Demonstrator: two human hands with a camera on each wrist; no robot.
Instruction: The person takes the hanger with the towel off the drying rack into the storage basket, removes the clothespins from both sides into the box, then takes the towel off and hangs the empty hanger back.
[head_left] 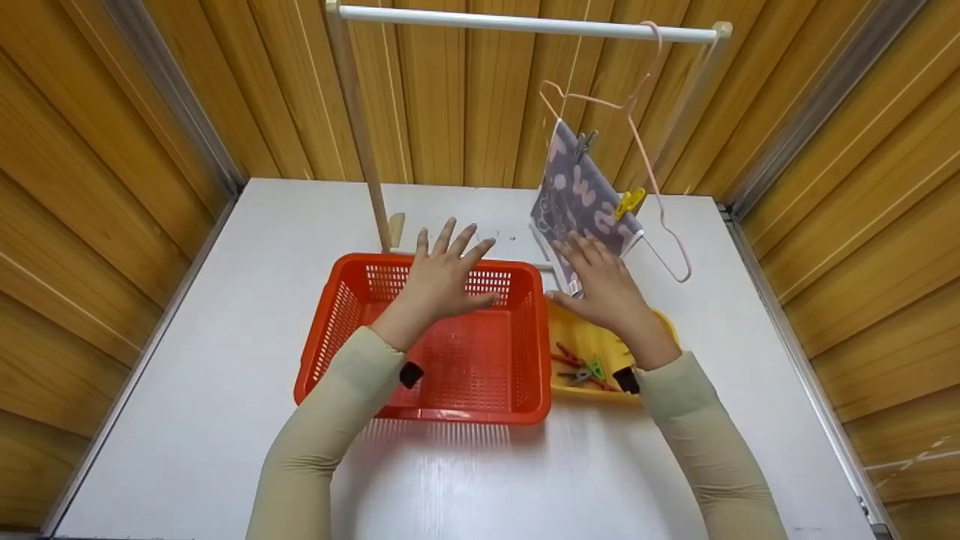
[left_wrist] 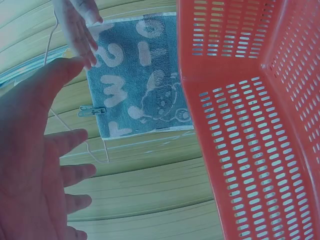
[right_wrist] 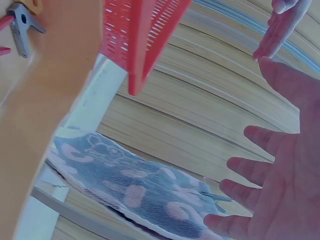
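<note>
My left hand (head_left: 442, 281) hovers over the red plastic basket (head_left: 545, 345), its fingers spread and holding nothing. My right hand (head_left: 606, 292), also spread and holding nothing, is above a yellow basket (head_left: 592, 394), in front of a hanging towel (head_left: 574, 191). The towel is grey-blue with pale letters and a cartoon figure. A grey clothespin (head_left: 585, 145) and a yellow clothespin (head_left: 629, 203) fasten it to a pink hanger (head_left: 649, 154). In the head view, right fingertips overlap the towel's lower part; whether they touch it I cannot tell.
The hanger hooks over the white rail (head_left: 510, 22) of a drying rack with wooden posts (head_left: 358, 124). Several clothespins (head_left: 595, 367) lie in the yellow basket. Both baskets stand side by side on a white table (head_left: 202, 330), enclosed by wood-patterned walls (head_left: 82, 187).
</note>
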